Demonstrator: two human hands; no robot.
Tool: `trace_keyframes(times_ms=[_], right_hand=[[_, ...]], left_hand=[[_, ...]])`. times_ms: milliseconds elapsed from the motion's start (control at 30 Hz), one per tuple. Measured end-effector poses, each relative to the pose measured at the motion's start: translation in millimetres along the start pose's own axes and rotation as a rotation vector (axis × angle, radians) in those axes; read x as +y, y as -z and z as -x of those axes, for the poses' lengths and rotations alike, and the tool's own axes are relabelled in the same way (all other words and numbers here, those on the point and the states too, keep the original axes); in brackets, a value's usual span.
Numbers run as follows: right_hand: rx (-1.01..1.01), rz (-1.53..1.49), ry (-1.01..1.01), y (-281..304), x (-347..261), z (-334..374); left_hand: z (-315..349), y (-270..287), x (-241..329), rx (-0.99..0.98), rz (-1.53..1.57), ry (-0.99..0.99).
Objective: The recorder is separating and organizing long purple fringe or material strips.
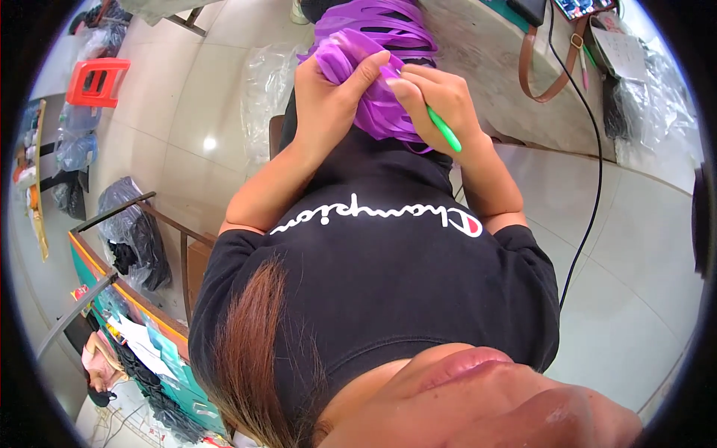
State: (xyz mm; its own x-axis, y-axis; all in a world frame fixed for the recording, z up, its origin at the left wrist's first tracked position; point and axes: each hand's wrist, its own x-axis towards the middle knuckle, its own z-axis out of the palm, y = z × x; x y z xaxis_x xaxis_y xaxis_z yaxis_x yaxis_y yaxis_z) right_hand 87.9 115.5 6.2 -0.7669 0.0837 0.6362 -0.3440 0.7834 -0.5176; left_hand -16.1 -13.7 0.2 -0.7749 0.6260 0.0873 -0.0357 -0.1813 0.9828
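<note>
The person's left hand (326, 95) is closing around a gathered bunch of purple strips (385, 116), the thumb pressing the folds against the curled fingers. The right hand (442, 97) is pinching a slim tool with a bright green handle (445, 131), thumb and fingers pressing together around it while the rounded end is sticking out below the palm; the tool's working tip is hiding among fingers and purple material, so its kind cannot be told. The two hands are standing close together over the lap, with purple material bridging the gap between them. The rest of the purple bundle is lying across the lap, spreading from the near edge by the black shirt (373, 276) out toward the knees in many looping bands. To the right, a grey bench (497, 71) is carrying a brown strap (553, 93) with a buckle, curving across its top, and a device with a lit screen (584, 7) is lying at its far edge. A black cable (599, 142) is running over the bench and down past its near edge, and clear plastic wrapping (661, 123) is crowding its right side. On the left, clear plastic sheeting (263, 97) is lying on the tiled floor (202, 168), a red stool (97, 82) is standing farther off, and a co-worker in a pink top (101, 364) is appearing beyond a teal table (175, 377).
</note>
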Motion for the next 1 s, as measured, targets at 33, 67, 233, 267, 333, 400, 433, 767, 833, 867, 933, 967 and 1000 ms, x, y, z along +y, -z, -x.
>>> trace_keyframes(times_ms=[33,67,233,267,333,400,433,767,833,867,933,967,1000], right_hand=[[-0.109,0.012,-0.167,3.3,-5.3,0.4],[-0.217,0.023,-0.334,6.1,-7.9,0.2],[-0.176,-1.089,-0.593,27.4,26.3,3.7],[-0.022,-0.907,-0.52,27.4,26.0,-1.6],[0.164,-0.401,-0.444,18.3,16.9,-8.2],[0.117,-0.425,-0.414,7.0,14.2,-11.1],[0.066,-0.451,-0.383,4.2,13.9,-11.6],[0.393,-1.243,-0.33,71.3,9.0,15.3],[0.463,-1.227,-0.277,104.6,10.7,19.2],[0.573,-1.263,-0.228,122.3,15.9,25.5],[0.835,-1.22,-0.133,156.6,19.8,34.0],[0.977,-1.151,-0.086,173.1,19.7,35.5],[0.964,-1.157,-0.037,195.5,28.1,43.1]], left_hand=[[0.4,0.1,-0.2,0.009,-0.119,-0.094],[0.8,0.4,-1.4,0.008,-0.119,-0.093],[-6.0,2.0,-5.1,-0.065,0.237,0.207],[-7.0,3.6,-5.9,-0.088,0.255,0.236],[-4.7,0.4,-6.0,-0.13,0.288,0.212],[-4.4,-1.7,-7.7,-0.174,0.32,0.188],[-5.6,-1.6,-10.1,-0.178,0.229,0.085],[-19.4,11.9,-18.8,-0.149,0.086,0.127],[-24.2,23.9,-37.9,-0.118,0.312,0.245],[-27.1,29.6,-43.3,-0.085,0.414,0.276],[-33.8,28.3,-45.4,-0.012,0.596,0.348],[-37.3,30.2,-49.5,-0.018,0.594,0.349],[-40.7,39.9,-59.8,0.026,0.619,0.355]])
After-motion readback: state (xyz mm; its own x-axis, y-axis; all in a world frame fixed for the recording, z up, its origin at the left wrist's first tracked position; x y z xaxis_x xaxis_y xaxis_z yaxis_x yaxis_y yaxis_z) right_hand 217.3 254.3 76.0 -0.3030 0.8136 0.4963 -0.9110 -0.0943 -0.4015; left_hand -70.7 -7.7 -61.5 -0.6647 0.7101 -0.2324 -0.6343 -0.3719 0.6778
